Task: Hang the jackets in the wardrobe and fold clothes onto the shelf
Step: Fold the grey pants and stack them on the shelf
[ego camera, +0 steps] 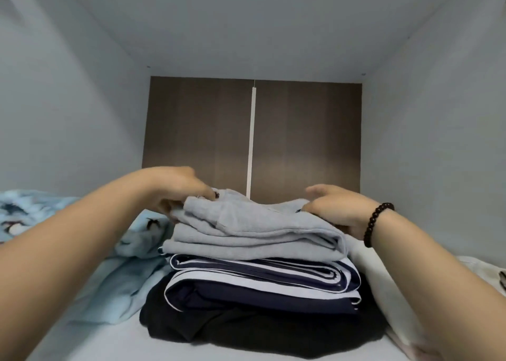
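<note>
Grey folded top (254,229) crowns three stacked garments, long axis left-right; left hand (175,191) and right hand (336,210) grip its ends.

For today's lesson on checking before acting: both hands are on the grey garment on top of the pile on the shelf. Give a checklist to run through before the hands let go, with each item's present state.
1. Grey garment lies on the striped navy garment: ok.
2. Pile rests on the shelf, black garment at the bottom: ok.
3. Left hand grips the grey garment's left end: ok.
4. Right hand holds its right end: ok, though its fingers are partly hidden.
5. Grey top layer flat: not ok, rumpled near the left hand.
6. Pile's back edge square: cannot tell.
</note>
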A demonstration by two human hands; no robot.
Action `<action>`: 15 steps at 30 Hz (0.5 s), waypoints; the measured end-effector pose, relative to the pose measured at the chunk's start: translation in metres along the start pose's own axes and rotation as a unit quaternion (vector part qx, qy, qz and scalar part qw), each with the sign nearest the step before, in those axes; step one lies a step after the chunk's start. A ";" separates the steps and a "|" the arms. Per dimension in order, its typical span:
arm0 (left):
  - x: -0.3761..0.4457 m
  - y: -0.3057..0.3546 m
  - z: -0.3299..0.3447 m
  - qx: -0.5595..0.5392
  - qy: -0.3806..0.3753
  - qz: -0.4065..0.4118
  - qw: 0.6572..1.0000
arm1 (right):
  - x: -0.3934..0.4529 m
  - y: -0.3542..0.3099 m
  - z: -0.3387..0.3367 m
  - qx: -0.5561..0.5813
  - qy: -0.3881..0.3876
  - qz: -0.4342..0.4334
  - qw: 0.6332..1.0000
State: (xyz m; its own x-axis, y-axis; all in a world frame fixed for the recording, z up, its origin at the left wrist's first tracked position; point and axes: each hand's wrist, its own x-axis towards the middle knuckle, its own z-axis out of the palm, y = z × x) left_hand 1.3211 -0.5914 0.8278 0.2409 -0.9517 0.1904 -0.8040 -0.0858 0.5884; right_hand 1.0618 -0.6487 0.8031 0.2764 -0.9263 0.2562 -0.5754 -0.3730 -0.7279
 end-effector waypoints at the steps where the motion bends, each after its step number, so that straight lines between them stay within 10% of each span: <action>1: 0.000 0.008 -0.001 0.048 0.057 0.029 0.997 | -0.003 -0.003 -0.004 -0.077 0.041 -0.028 0.996; 5: -0.008 0.026 0.029 0.150 0.051 0.145 0.977 | -0.016 -0.012 0.015 -0.177 0.005 -0.135 0.975; 15: -0.011 -0.011 0.077 0.221 0.074 0.137 0.963 | -0.017 0.013 0.058 -0.279 0.012 -0.165 0.946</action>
State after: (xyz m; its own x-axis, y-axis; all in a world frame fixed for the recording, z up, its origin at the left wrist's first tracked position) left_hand 1.2856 -0.6029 0.7588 0.0358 -0.9068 0.4201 -0.9934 0.0137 0.1142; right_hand 1.0949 -0.6350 0.7526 0.4979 -0.7532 0.4299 -0.7797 -0.6058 -0.1583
